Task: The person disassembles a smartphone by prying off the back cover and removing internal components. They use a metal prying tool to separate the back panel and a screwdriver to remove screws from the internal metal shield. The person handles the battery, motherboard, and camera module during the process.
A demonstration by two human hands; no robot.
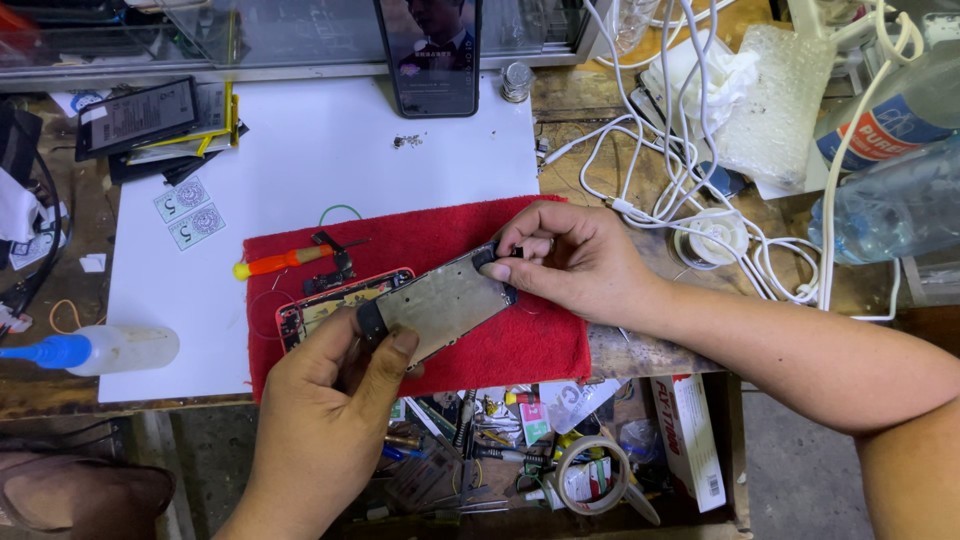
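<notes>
Metal-backed screen panel [445, 300] pinched between left hand [335, 395] and right hand [575, 260].

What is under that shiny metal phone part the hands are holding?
Under the metal screen panel lies a red towel, and a red phone body pokes out at its left edge. The panel and left hand hide the rest of the phone.

The phone screen panel [445, 300] is held back side up, showing a dull grey metal shield plate with black ends. It sits tilted, its far end raised to the right, lifted just above the red phone body [335, 305], which lies open on the red cloth [530, 340] with its innards exposed.
</notes>
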